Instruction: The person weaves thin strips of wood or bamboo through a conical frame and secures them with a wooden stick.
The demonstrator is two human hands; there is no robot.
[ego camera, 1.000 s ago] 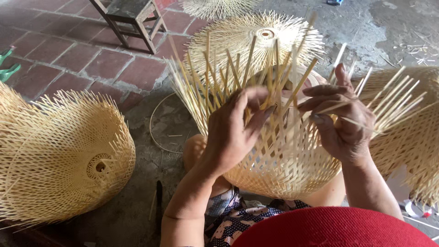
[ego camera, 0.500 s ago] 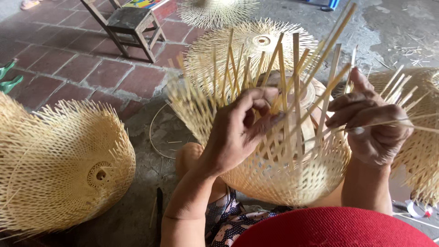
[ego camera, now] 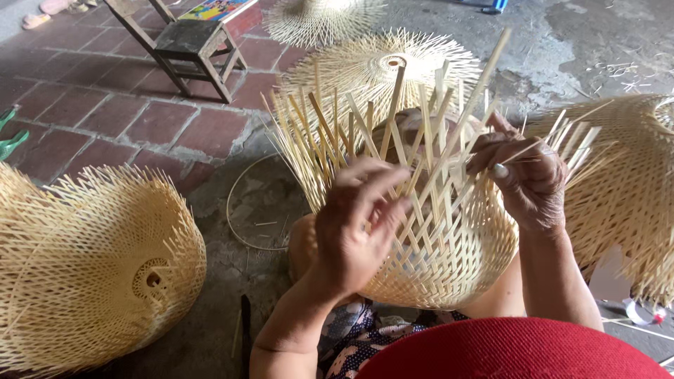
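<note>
Closest to the lens, a red hat brim [ego camera: 519, 351] fills the bottom edge, and a patterned dark garment [ego camera: 365, 344] peeks out beside it; just above, the half-woven bamboo basket [ego camera: 435, 260] sits in the person's lap, resting against a bare knee [ego camera: 303, 242], its woven belly low and its loose strips [ego camera: 393, 133] fanning upward; the left hand [ego camera: 358, 235] is right on the near wall of the basket, fingers closed and pinching among the crossing strips, thumb pressed in against them; the right hand [ego camera: 526, 179] works the far right rim, fingers curled tight on a thin strip that juts out sideways; both hands are clamped on the weave, neither one free.

Out to the left, on the floor, a finished bamboo shade [ego camera: 91, 267] lies on its side, its central hole facing the camera; at the right edge another woven piece [ego camera: 632, 189] crowds in just beside the right wrist; between the left shade and the knee, a thin bamboo hoop [ego camera: 235, 221] lies flat on the concrete floor [ego camera: 232, 309].

Further off, behind the upright strips, a flat woven disc [ego camera: 393, 67] spreads its spokes; beyond that, a second one [ego camera: 323, 17] is cut off by the top edge; up on the brick paving [ego camera: 91, 105] stands a small wooden stool [ego camera: 193, 45]; something green [ego camera: 10, 137] pokes in at the far left.
</note>
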